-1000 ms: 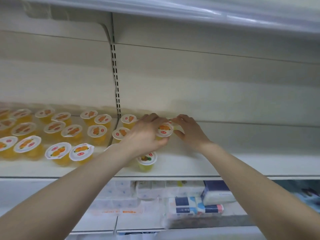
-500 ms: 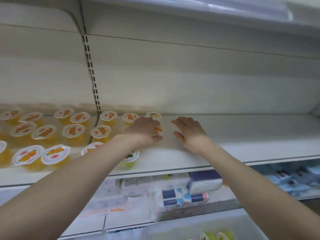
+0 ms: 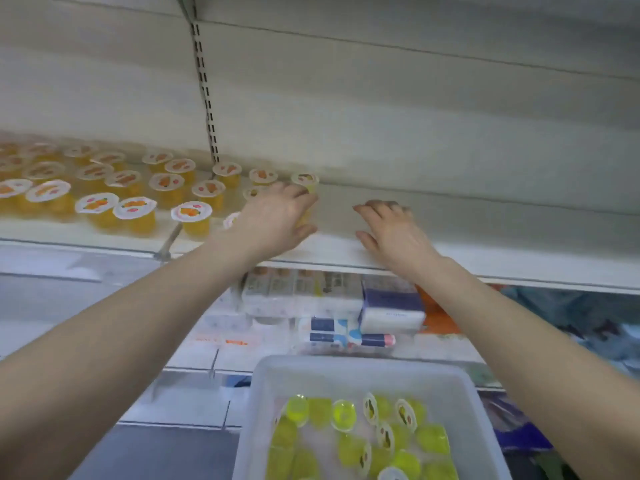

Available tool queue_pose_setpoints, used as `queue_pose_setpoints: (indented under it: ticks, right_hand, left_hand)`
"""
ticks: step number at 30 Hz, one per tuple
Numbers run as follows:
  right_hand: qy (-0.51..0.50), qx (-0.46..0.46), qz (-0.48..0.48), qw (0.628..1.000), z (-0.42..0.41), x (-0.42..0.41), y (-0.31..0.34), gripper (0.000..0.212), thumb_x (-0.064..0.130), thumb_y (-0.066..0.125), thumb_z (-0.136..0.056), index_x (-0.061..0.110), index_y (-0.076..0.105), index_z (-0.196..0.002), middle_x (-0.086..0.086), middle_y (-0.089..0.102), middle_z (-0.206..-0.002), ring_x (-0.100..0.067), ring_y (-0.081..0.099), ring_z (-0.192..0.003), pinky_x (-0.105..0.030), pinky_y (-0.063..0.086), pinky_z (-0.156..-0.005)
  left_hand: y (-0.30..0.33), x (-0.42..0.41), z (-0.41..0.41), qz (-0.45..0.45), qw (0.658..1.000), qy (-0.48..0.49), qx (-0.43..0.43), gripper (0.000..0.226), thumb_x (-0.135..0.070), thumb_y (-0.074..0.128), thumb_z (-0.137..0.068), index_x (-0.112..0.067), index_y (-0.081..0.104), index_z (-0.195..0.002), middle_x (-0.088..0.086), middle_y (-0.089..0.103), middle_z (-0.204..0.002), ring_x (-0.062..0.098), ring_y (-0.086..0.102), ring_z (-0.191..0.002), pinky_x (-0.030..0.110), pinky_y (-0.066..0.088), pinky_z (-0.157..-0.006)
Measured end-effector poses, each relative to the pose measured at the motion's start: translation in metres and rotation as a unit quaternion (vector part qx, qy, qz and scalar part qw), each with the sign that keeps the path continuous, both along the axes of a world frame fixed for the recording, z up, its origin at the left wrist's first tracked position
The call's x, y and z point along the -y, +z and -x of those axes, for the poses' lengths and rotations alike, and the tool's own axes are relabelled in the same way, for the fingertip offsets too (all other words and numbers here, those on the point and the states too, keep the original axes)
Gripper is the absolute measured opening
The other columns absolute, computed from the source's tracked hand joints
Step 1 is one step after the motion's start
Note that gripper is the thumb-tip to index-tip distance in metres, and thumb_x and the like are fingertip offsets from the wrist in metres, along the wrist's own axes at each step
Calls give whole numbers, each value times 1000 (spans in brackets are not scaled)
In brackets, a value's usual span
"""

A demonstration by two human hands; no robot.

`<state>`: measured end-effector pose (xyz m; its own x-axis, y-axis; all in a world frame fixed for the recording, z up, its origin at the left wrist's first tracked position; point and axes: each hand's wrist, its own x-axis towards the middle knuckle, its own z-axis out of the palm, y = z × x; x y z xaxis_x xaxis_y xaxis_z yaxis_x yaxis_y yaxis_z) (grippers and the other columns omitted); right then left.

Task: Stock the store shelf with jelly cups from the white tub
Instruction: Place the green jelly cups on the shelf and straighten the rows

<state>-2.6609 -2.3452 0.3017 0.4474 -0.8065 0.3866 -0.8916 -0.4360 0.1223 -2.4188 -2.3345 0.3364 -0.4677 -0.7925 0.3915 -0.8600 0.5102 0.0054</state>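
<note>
Several orange jelly cups (image 3: pixel 131 211) stand in rows on the left part of the white shelf (image 3: pixel 502 244). My left hand (image 3: pixel 277 220) reaches to the right end of those rows. Its fingers and thumb lie around a yellow jelly cup (image 3: pixel 306 216), which is mostly hidden under the hand. My right hand (image 3: pixel 394 233) hovers just to the right over bare shelf, fingers loosely bent and holding nothing. At the bottom, the white tub (image 3: pixel 346 370) holds several green jelly cups (image 3: pixel 349 415).
A slotted upright (image 3: pixel 207 98) divides the shelf's back wall. Wrapped tissue packs (image 3: pixel 329 306) are stacked on the lower shelf under my hands. The shelf's right half is bare. Blue and orange packages (image 3: pixel 571 317) lie at the lower right.
The view has tilted down, bringing the white tub into sight. My right hand has drawn away from the cup to the right. My left hand stays over the cup.
</note>
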Motion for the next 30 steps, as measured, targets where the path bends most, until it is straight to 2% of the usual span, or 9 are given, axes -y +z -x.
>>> queue_pose_setpoints:
  ticks: [3, 7, 10, 14, 16, 18, 21, 25, 30]
  right_hand:
    - [19, 4, -7, 1000, 7, -35, -12, 52, 38, 44, -89, 8, 57, -129, -16, 61, -121, -37, 58, -108, -45, 46, -85]
    - [61, 17, -15, 998, 16, -92, -53, 50, 33, 41, -88, 9, 54, -129, -13, 60, -120, -35, 56, -106, -43, 45, -86]
    - [73, 17, -48, 996, 25, -133, -98, 47, 33, 48, -88, 9, 56, -129, -12, 61, -118, -34, 58, -103, -42, 46, -83]
    - [76, 4, -131, 988, 34, -171, -151, 47, 33, 54, -86, 13, 58, -129, -10, 62, -119, -33, 59, -106, -42, 46, -86]
    - [79, 2, -176, 981, 35, -186, -173, 47, 33, 57, -82, 13, 61, -125, -10, 65, -113, -33, 61, -101, -43, 49, -83]
    - [74, -14, -225, 971, 34, -197, -192, 46, 34, 61, -80, 14, 63, -121, -9, 66, -107, -33, 62, -96, -42, 50, -79]
    - [59, -60, -292, 953, 27, -209, -215, 46, 37, 67, -81, 17, 61, -122, -9, 64, -107, -33, 59, -101, -43, 47, -84]
    - [31, -84, -329, 940, 13, -220, -238, 51, 42, 60, -86, 18, 53, -131, -11, 64, -110, -34, 55, -108, -44, 42, -90]
    - [-37, -104, -330, 937, -1, -223, -259, 51, 47, 70, -78, 15, 61, -117, -13, 68, -83, -34, 64, -81, -42, 48, -70]
  left_hand:
    - [-13, -43, 8, 27, 999, -7, -30, 49, -31, 66, -85, -6, 57, -127, 15, 59, -124, 36, 50, -114, 42, 41, -94]
    - [-60, -102, 16, 24, 998, -3, -59, 43, -25, 66, -81, -6, 63, -119, 14, 63, -111, 35, 55, -102, 40, 46, -88]
    - [-107, -141, 20, -29, 997, 7, -70, 46, -21, 73, -77, -7, 62, -120, 12, 63, -113, 35, 56, -104, 41, 50, -86]
    - [-169, -186, 25, -101, 991, 39, -74, 52, -20, 84, -67, -10, 66, -115, 9, 65, -109, 33, 60, -101, 37, 53, -80]
    - [-195, -203, 26, -135, 987, 39, -74, 54, -18, 87, -61, -11, 68, -112, 9, 66, -105, 33, 63, -96, 38, 56, -77]
    - [-215, -217, 26, -164, 984, 33, -56, 55, -17, 88, -57, -11, 69, -108, 8, 67, -100, 31, 64, -91, 35, 56, -73]
    - [-238, -232, 23, -195, 980, 31, -26, 56, -18, 90, -50, -13, 71, -102, 6, 68, -95, 28, 66, -84, 29, 55, -68]
    - [-263, -242, 13, -195, 980, 4, 43, 46, -20, 88, -51, -15, 72, -93, 4, 67, -89, 26, 63, -77, 30, 55, -67]
    - [-272, -243, 11, -177, 981, -9, 80, 40, -20, 82, -55, -18, 70, -94, 1, 66, -87, 25, 62, -78, 32, 52, -69]
